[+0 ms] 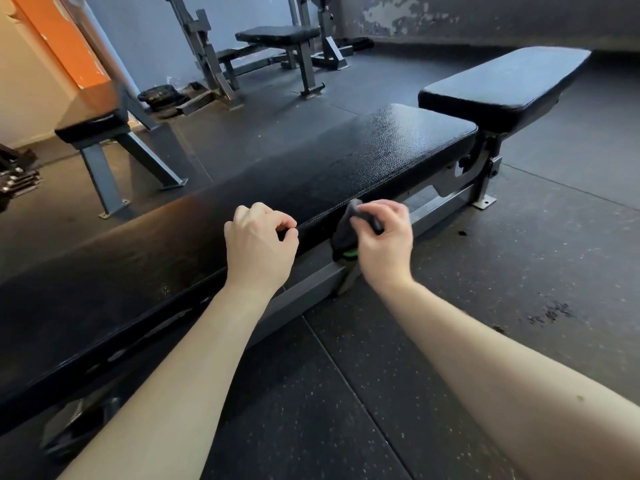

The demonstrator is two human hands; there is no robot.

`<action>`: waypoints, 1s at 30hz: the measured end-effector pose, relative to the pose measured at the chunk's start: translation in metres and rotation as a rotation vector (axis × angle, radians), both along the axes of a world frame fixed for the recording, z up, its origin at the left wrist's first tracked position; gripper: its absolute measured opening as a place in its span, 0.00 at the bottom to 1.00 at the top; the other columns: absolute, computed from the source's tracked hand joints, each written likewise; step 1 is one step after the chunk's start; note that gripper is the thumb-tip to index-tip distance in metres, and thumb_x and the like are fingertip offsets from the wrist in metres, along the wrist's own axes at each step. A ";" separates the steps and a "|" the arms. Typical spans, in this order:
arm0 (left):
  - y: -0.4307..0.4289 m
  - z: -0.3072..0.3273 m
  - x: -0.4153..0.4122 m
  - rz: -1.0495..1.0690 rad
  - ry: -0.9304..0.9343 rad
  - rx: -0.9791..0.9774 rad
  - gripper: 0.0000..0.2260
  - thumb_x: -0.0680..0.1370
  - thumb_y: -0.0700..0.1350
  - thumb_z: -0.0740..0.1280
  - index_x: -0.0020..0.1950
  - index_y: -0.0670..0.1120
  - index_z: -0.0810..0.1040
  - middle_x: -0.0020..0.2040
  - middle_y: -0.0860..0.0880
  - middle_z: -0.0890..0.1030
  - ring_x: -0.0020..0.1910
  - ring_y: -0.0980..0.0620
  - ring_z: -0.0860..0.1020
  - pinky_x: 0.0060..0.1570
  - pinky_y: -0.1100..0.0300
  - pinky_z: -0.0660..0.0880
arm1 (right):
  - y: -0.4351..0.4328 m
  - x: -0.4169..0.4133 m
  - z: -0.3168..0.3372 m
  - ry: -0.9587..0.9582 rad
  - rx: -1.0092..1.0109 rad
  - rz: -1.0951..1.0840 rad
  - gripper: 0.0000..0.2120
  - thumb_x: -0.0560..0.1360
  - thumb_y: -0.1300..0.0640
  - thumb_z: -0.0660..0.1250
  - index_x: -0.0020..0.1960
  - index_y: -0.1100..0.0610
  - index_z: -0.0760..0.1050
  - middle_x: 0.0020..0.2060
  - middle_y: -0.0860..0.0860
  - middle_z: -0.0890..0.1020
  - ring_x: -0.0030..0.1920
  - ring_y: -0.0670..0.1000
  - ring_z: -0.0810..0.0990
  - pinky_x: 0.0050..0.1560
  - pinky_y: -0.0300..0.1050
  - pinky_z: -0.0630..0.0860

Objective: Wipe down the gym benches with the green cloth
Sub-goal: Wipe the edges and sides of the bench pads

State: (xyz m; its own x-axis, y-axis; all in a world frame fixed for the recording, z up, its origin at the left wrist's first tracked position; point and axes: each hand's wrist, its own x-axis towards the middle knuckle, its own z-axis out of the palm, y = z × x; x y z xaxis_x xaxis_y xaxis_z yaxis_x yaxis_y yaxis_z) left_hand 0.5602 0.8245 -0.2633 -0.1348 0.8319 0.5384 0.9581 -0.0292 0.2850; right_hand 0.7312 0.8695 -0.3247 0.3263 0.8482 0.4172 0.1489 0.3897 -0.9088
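Note:
A long black padded bench point(363, 157) runs across the view from lower left to upper right, with a separate seat pad point(505, 84) at its far end. My right hand point(384, 244) grips a dark cloth point(346, 233) with a green edge and holds it against the bench's near side edge, just below the stitched seam. My left hand point(259, 244) rests on the top edge of the pad beside it, fingers curled, with nothing in it.
The grey steel frame point(440, 209) runs under the pad. Another black bench point(93, 123) stands at the left. A rack with a bench point(280, 36) and weight plates point(162, 95) sits at the back. Speckled rubber flooring lies on my side.

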 end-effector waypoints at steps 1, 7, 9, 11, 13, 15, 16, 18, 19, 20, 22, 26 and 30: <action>-0.001 0.001 0.000 -0.001 0.005 0.003 0.04 0.78 0.46 0.72 0.48 0.50 0.86 0.47 0.51 0.81 0.51 0.47 0.74 0.50 0.52 0.68 | 0.008 0.007 0.003 0.033 -0.033 -0.031 0.13 0.72 0.65 0.75 0.51 0.51 0.81 0.54 0.53 0.77 0.51 0.39 0.77 0.56 0.30 0.71; -0.005 0.005 -0.002 -0.008 0.025 -0.015 0.05 0.78 0.46 0.72 0.51 0.51 0.87 0.49 0.50 0.82 0.52 0.46 0.74 0.50 0.52 0.68 | 0.030 0.004 0.011 0.210 -0.225 -0.185 0.08 0.75 0.62 0.71 0.49 0.53 0.74 0.54 0.56 0.77 0.48 0.47 0.76 0.53 0.31 0.72; -0.007 0.005 -0.003 -0.015 0.028 -0.013 0.05 0.78 0.45 0.72 0.52 0.51 0.87 0.49 0.50 0.82 0.52 0.46 0.74 0.49 0.52 0.67 | 0.029 -0.007 0.012 0.207 -0.249 -0.221 0.06 0.78 0.63 0.67 0.48 0.53 0.77 0.54 0.53 0.77 0.51 0.48 0.77 0.56 0.31 0.71; -0.009 0.006 -0.004 -0.020 0.035 -0.008 0.06 0.78 0.45 0.71 0.52 0.51 0.87 0.48 0.50 0.82 0.52 0.46 0.74 0.49 0.54 0.64 | 0.024 -0.014 0.011 0.189 -0.237 -0.213 0.06 0.80 0.61 0.65 0.53 0.55 0.80 0.55 0.49 0.75 0.54 0.46 0.76 0.54 0.24 0.66; -0.009 0.007 -0.005 -0.024 0.040 -0.005 0.06 0.78 0.45 0.71 0.52 0.52 0.87 0.48 0.50 0.82 0.52 0.46 0.74 0.48 0.54 0.63 | 0.018 -0.015 0.011 0.164 -0.220 -0.173 0.08 0.80 0.55 0.69 0.57 0.56 0.79 0.56 0.48 0.74 0.52 0.41 0.75 0.50 0.17 0.62; -0.010 0.008 -0.005 -0.023 0.038 -0.002 0.06 0.78 0.45 0.71 0.52 0.52 0.87 0.48 0.50 0.82 0.52 0.46 0.74 0.48 0.54 0.62 | 0.019 -0.010 0.011 0.140 -0.211 -0.152 0.10 0.77 0.54 0.72 0.56 0.56 0.81 0.55 0.49 0.75 0.54 0.44 0.76 0.50 0.17 0.61; -0.011 0.008 -0.005 -0.016 0.038 -0.003 0.06 0.78 0.45 0.71 0.52 0.52 0.87 0.48 0.50 0.82 0.52 0.46 0.74 0.48 0.55 0.62 | 0.020 -0.010 0.012 0.139 -0.221 -0.161 0.09 0.77 0.55 0.73 0.55 0.57 0.82 0.54 0.49 0.77 0.54 0.46 0.77 0.50 0.17 0.61; -0.011 0.008 -0.005 -0.002 0.037 -0.006 0.05 0.78 0.45 0.72 0.51 0.51 0.87 0.48 0.50 0.82 0.52 0.46 0.74 0.48 0.55 0.62 | 0.013 -0.018 0.012 0.152 -0.252 -0.182 0.08 0.76 0.58 0.73 0.54 0.58 0.83 0.53 0.52 0.79 0.52 0.46 0.77 0.49 0.17 0.62; -0.011 0.008 -0.006 0.003 0.033 -0.006 0.05 0.78 0.46 0.72 0.51 0.51 0.87 0.48 0.50 0.82 0.52 0.46 0.73 0.48 0.55 0.62 | 0.007 -0.025 0.009 0.149 -0.258 -0.168 0.08 0.76 0.58 0.73 0.54 0.59 0.83 0.53 0.53 0.80 0.51 0.46 0.77 0.49 0.17 0.63; -0.011 0.008 -0.006 0.005 0.029 -0.010 0.05 0.78 0.46 0.72 0.51 0.51 0.87 0.48 0.50 0.82 0.52 0.46 0.73 0.48 0.55 0.62 | -0.001 -0.033 0.005 0.137 -0.271 -0.128 0.07 0.76 0.59 0.73 0.53 0.58 0.83 0.52 0.53 0.80 0.50 0.45 0.78 0.49 0.18 0.65; -0.009 0.008 -0.005 0.007 0.033 -0.017 0.04 0.77 0.45 0.73 0.50 0.50 0.87 0.48 0.50 0.82 0.53 0.46 0.73 0.49 0.54 0.61 | -0.019 -0.048 -0.002 0.080 -0.306 -0.012 0.05 0.75 0.58 0.74 0.51 0.55 0.82 0.50 0.49 0.80 0.48 0.42 0.78 0.50 0.24 0.71; -0.010 0.008 -0.005 0.007 0.035 -0.006 0.04 0.77 0.46 0.73 0.49 0.51 0.87 0.47 0.50 0.82 0.52 0.45 0.74 0.49 0.54 0.63 | -0.010 -0.041 0.000 0.121 -0.330 0.002 0.05 0.72 0.55 0.74 0.48 0.51 0.84 0.47 0.49 0.83 0.47 0.46 0.82 0.53 0.41 0.80; -0.015 0.008 -0.012 0.023 0.020 -0.004 0.04 0.77 0.49 0.74 0.49 0.51 0.87 0.47 0.50 0.82 0.51 0.46 0.74 0.48 0.54 0.63 | 0.027 -0.013 0.016 0.319 -0.330 -0.187 0.08 0.73 0.55 0.72 0.51 0.54 0.85 0.50 0.52 0.84 0.49 0.47 0.83 0.59 0.43 0.79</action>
